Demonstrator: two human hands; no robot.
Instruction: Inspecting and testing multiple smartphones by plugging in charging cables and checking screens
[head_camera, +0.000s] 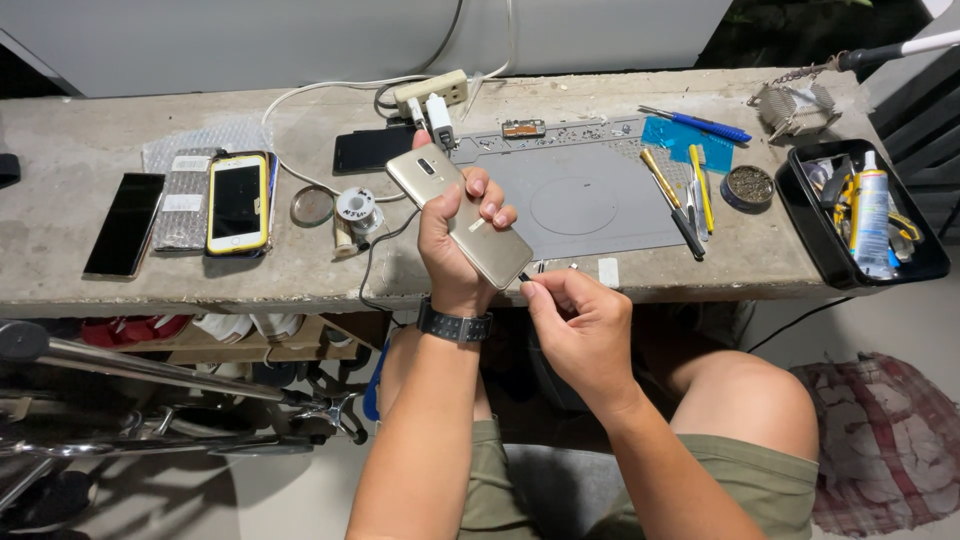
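- Left hand (458, 240) is wrapped round a gold smartphone (459, 215), back cover up, fingers curled over its right edge, thumb behind; black wristwatch (454, 325) on that wrist.
- Phone is held tilted in the air, just left of the grey repair mat (590, 195), camera end pointing away from the person, its lower corner over the bench's front edge.
- Right hand (578, 330) is pinched shut, thumb and forefinger on a small dark tool (524, 277) whose tip touches the phone's lower corner; too small to tell what tool exactly.
- Mat lies on a concrete bench (80, 140). On the mat's right part: yellow-handled tools and tweezers (685, 195), a blue pen-like tool (700, 125) just past them.
- Right of the mat: a round tin (749, 186), then a black tray (815, 245) w/ a white tube (872, 215) and odd bits inside.
- Behind the mat: a white power strip (432, 90) w/ a charger plugged in, black cable running down toward the phone.
- Left of the mat: solder spool (355, 208), a round lid (312, 206), a yellow-cased phone (238, 202), a silver pack (186, 198), a black phone (125, 224) furthest out.
- Person sits w/ bare knees under the bench, olive shorts.
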